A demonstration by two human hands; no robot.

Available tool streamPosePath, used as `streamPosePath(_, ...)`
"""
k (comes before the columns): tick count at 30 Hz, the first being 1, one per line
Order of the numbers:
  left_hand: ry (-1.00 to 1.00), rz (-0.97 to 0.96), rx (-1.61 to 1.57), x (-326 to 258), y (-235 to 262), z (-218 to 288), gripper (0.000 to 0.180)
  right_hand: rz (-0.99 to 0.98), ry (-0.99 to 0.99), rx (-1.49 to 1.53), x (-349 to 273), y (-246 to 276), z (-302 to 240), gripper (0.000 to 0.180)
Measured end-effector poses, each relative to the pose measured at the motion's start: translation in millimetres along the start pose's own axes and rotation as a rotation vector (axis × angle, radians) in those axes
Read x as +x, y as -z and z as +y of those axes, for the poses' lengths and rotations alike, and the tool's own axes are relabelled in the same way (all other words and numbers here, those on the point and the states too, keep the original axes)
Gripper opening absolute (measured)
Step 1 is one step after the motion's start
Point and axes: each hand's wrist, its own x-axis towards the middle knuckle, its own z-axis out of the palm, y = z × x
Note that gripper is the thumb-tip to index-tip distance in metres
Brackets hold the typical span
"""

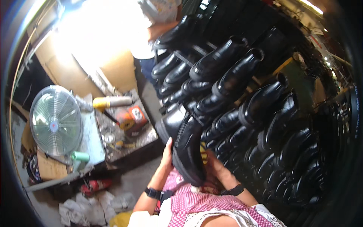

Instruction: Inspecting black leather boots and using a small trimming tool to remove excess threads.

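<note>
Two glossy black leather boots are held together in front of my body, one boot (189,147) nearer and upright, the other boot (172,121) angled behind it. My left hand (166,156) is closed on their left side, its thumb lying along the sole edge. On the right side my right hand (217,165) grips the nearer boot, its fingers mostly hidden behind it. Something yellow (204,153) shows between that boot and my right hand; I cannot make out what it is.
Racks of shiny black boots (238,73) fill the right side. At left, a workbench (151,133) bears a yellow-handled tool (109,102) and an orange-red device (132,118). A round fan (55,121) stands further left. Pale cloths (83,210) lie below. Another person (160,15) stands beyond.
</note>
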Motion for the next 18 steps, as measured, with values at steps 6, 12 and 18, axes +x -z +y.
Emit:
streamPosePath(6, -0.164, 0.242, 0.233, 16, 46, -14, 0.08, 0.108, 0.562, -0.593, -37, -40, -68, 0.027)
streamPosePath(12, -0.195, 0.295, 0.283, -4, 28, -16, 0.061, 0.125, 0.905, -1.216, -52, -104, -81, 0.021)
streamPosePath(18, -0.24, 0.273, 0.379, -8, 16, -20, 0.057, 0.043, 1.098, -1.501, -40, -122, -80, 0.02)
